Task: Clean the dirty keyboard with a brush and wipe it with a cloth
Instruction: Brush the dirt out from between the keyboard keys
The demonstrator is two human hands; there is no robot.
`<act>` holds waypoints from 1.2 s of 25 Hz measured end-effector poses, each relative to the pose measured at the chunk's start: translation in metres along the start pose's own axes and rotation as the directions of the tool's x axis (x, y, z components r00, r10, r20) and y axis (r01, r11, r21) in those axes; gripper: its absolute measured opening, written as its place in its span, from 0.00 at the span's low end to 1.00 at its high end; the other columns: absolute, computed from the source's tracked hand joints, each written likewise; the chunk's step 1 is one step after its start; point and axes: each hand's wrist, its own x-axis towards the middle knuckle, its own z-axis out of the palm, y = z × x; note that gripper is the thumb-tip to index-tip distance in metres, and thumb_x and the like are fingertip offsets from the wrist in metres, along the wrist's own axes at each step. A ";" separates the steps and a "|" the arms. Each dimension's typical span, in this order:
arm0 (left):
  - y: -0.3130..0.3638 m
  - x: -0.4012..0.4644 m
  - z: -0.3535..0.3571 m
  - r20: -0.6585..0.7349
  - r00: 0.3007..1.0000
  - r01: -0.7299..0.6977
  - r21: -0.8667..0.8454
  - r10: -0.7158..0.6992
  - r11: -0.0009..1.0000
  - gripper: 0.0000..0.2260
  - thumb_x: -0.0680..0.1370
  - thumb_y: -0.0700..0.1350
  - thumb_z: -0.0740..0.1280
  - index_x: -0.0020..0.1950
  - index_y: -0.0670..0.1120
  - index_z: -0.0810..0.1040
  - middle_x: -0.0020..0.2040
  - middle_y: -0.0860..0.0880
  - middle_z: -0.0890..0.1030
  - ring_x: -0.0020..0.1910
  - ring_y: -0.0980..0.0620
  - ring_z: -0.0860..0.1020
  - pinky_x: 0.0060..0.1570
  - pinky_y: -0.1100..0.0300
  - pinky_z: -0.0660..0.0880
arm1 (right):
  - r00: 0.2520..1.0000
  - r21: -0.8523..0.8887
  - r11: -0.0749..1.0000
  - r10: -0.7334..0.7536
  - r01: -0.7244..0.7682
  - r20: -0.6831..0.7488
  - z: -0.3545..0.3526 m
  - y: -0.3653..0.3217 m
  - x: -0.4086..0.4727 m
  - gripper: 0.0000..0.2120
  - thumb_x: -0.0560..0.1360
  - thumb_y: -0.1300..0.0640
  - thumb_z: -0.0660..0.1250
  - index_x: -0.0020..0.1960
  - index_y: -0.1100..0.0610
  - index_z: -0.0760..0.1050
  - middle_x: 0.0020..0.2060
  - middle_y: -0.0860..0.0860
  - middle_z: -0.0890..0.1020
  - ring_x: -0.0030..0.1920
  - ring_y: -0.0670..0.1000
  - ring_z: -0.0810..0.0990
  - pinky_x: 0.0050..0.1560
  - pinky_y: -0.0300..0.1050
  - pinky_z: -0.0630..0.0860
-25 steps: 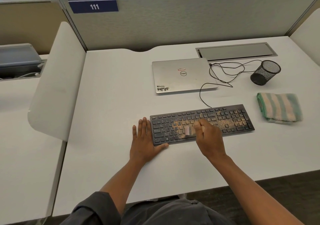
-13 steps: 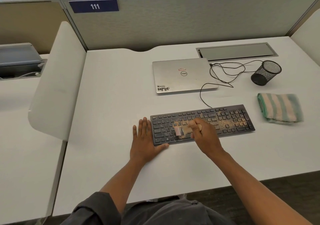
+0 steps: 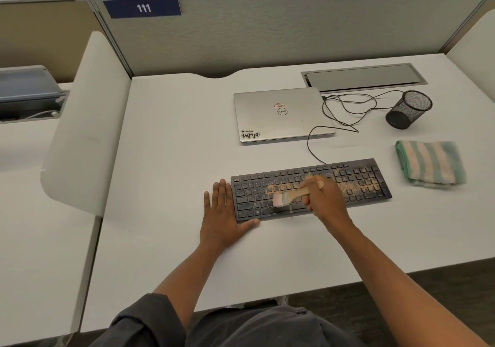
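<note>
Head cam: white desk [image 3: 166, 146], grey partition [image 3: 294, 30]; R hand [image 3: 325, 199] grips brush [image 3: 288, 198], L hand [image 3: 222, 215] flat.

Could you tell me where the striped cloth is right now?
In the head view, the striped cloth lies folded on the desk, just right of the keyboard, below the mesh cup.

A black keyboard [image 3: 356, 183] lies flat near the front of a white table [image 3: 174, 138], tan dust scattered across its middle and right keys. A wooden-handled brush [image 3: 289, 197] is tilted with its pale bristles down on the lower middle rows. A folded green-and-cream striped cloth [image 3: 431, 163] rests just right of the keyboard, apart from it.
</note>
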 end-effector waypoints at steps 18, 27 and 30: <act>0.001 0.001 -0.001 0.005 1.000 0.001 -0.004 -0.001 1.000 0.57 0.70 0.81 0.49 0.81 0.41 0.35 0.82 0.43 0.35 0.79 0.48 0.31 0.78 0.44 0.33 | 0.992 -0.381 0.924 -0.047 -0.003 -0.121 -0.020 0.017 0.010 0.16 0.80 0.58 0.58 0.41 0.60 0.80 0.33 0.56 0.82 0.34 0.54 0.80 0.33 0.43 0.71; 0.000 0.000 -0.001 0.005 1.000 -0.004 0.000 0.004 1.000 0.57 0.71 0.81 0.49 0.80 0.42 0.33 0.82 0.43 0.35 0.79 0.48 0.30 0.78 0.44 0.32 | 0.969 -0.508 0.844 -0.238 0.172 -0.068 -0.024 0.012 0.008 0.15 0.82 0.57 0.57 0.41 0.61 0.76 0.33 0.54 0.79 0.35 0.55 0.77 0.34 0.47 0.72; 0.000 0.000 0.000 0.008 1.000 -0.003 0.008 0.003 1.000 0.57 0.70 0.82 0.47 0.81 0.42 0.33 0.82 0.43 0.35 0.79 0.48 0.31 0.78 0.44 0.33 | 0.978 -0.469 0.865 -0.210 0.181 -0.010 -0.028 0.016 0.009 0.15 0.81 0.55 0.58 0.42 0.60 0.78 0.35 0.54 0.81 0.36 0.54 0.79 0.35 0.46 0.73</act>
